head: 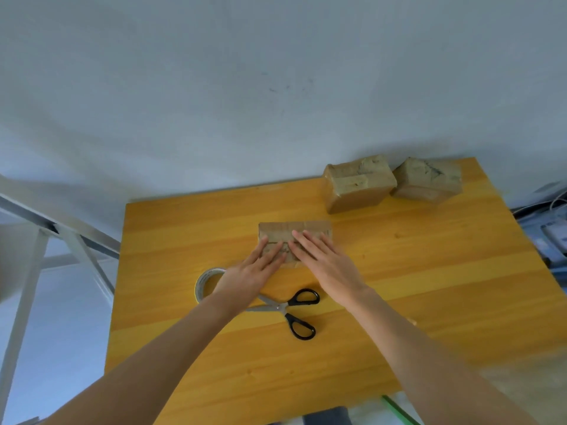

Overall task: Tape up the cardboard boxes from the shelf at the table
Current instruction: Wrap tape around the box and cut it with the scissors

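Fingers straight on both hands, laid flat on cardboard box (294, 240) mid-table. Left hand (251, 271) presses its near left part, right hand (322, 262) the right part. Tape roll (204, 285) just beside left wrist; scissors (291, 311) near. Two taped boxes (357, 184) at table's (429, 286) far edge.

No legible text, label, brand, number or sign. Dark scrawled marks on the taped top of the left rear box (359, 182) and of the right rear box (429, 177), both near the far edge of the worktop (184, 234); too smeared and small to read as letters or digits. Faint dark smudge on the top of the near box (294, 229), likewise unreadable.
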Available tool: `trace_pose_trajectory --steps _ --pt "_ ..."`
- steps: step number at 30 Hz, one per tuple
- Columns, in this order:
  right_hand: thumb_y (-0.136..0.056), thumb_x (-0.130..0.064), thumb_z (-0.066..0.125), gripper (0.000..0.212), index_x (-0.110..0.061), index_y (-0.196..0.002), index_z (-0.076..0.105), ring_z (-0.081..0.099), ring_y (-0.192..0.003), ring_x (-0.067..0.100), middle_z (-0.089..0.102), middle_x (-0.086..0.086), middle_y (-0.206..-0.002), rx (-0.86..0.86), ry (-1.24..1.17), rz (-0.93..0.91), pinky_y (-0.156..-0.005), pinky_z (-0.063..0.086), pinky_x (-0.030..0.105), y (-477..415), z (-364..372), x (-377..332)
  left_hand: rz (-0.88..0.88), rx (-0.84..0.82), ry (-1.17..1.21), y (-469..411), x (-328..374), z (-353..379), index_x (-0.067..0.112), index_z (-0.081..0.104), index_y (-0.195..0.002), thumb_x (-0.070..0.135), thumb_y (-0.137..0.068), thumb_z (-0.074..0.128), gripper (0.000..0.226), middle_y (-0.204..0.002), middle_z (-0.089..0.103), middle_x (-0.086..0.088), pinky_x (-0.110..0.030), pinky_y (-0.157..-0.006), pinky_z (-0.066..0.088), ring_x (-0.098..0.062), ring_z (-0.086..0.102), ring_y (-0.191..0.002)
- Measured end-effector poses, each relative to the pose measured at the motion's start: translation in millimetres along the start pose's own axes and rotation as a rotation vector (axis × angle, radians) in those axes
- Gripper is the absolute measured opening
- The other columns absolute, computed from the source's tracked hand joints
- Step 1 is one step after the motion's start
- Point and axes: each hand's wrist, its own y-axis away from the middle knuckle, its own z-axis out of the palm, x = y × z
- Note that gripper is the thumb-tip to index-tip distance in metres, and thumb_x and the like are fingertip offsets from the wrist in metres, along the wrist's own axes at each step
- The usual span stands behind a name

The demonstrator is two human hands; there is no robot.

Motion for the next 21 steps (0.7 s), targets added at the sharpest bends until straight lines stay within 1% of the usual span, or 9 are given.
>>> trace_pose_trajectory --steps 3,5,8,9,12,15,17,19,21 --pt "-0.050 0.013 0.086 0.104 -0.008 -0.144 0.046 0.044 -0.137 0.027 0.040 0.011 -0.152 0.005 0.018 0.029 -0.110 0.038 0.046 27 -4 26 0.071 0.003 -0.014 -20 31 -1 0.016 0.026 -0.150 -0.018 -0.053 0.076 0.114 -0.157 0.022 -0.002 -0.013 -0.036 0.042 -0.031 0.026 -0.141" --pt "-0.049 0.010 0.087 0.102 -0.008 -0.142 0.049 0.047 -0.135 0.026 0.043 0.011 -0.150 0.001 0.040 0.058 -0.108 0.042 0.045 48 -9 51 0.099 0.008 -0.013 -40 61 -4 0.016 0.016 -0.152 -0.013 -0.063 0.076 0.110 -0.158 0.009 -0.002 -0.017 -0.050 0.052 -0.030 0.013 -0.144" --pt "-0.052 0.006 0.088 0.096 -0.010 -0.140 0.052 0.049 -0.133 0.024 0.047 0.009 -0.148 -0.006 0.040 0.120 -0.103 0.047 0.044 76 -15 95 0.138 0.017 -0.034 -75 103 -10 0.013 0.044 -0.141 -0.003 -0.042 0.089 0.110 -0.146 0.044 -0.006 -0.020 -0.061 0.057 -0.030 0.046 -0.131" --pt "-0.053 0.006 0.088 0.095 -0.010 -0.140 0.053 0.050 -0.132 0.024 0.047 0.008 -0.148 -0.004 0.039 0.142 -0.102 0.048 0.045 85 -17 110 0.154 0.021 -0.047 -88 116 -9 0.013 0.049 -0.137 -0.002 -0.039 0.090 0.108 -0.142 0.050 -0.006 -0.022 -0.064 0.057 -0.030 0.050 -0.128" --pt "-0.053 0.007 0.088 0.093 -0.008 -0.139 0.054 0.051 -0.131 0.026 0.049 0.010 -0.146 -0.003 0.052 0.187 -0.101 0.049 0.046 109 -22 155 0.224 0.032 -0.049 -131 151 -7 0.013 0.039 -0.139 0.000 -0.043 0.090 0.110 -0.143 0.050 -0.008 -0.029 -0.078 0.058 -0.031 0.048 -0.130" --pt "-0.048 0.009 0.088 0.094 -0.005 -0.135 0.056 0.054 -0.128 0.029 0.053 0.013 -0.143 -0.023 0.055 0.219 -0.097 0.051 0.048 120 -31 197 0.231 0.042 0.000 -174 176 -10 0.012 0.040 -0.139 -0.004 -0.044 0.087 0.107 -0.143 0.050 -0.009 -0.033 -0.081 0.058 -0.032 0.048 -0.129" --pt "-0.046 0.011 0.088 0.095 -0.003 -0.134 0.057 0.055 -0.126 0.031 0.054 0.014 -0.141 -0.032 0.065 0.234 -0.096 0.051 0.050 122 -34 221 0.225 0.024 0.079 -195 192 -19 0.013 0.030 -0.149 -0.011 -0.066 0.074 0.096 -0.156 0.029 -0.009 -0.034 -0.095 0.052 -0.031 0.021 -0.142" --pt "-0.048 0.014 0.086 0.094 -0.002 -0.136 0.055 0.053 -0.129 0.033 0.052 0.015 -0.143 -0.039 0.066 0.250 -0.102 0.046 0.051 122 -36 239 0.245 -0.046 0.046 -212 200 -25 0.020 0.004 -0.154 -0.011 -0.090 0.045 0.082 -0.161 -0.008 -0.002 -0.032 -0.113 0.030 -0.022 -0.020 -0.140" --pt "-0.060 0.017 0.079 0.092 -0.003 -0.143 0.046 0.041 -0.138 0.033 0.042 0.015 -0.151 -0.040 0.058 0.255 -0.112 0.031 0.049 121 -37 251 0.223 -0.085 0.058 -225 203 -30 0.024 -0.004 -0.154 -0.012 -0.094 0.034 0.080 -0.160 -0.019 0.002 -0.029 -0.118 0.015 -0.017 -0.029 -0.136"
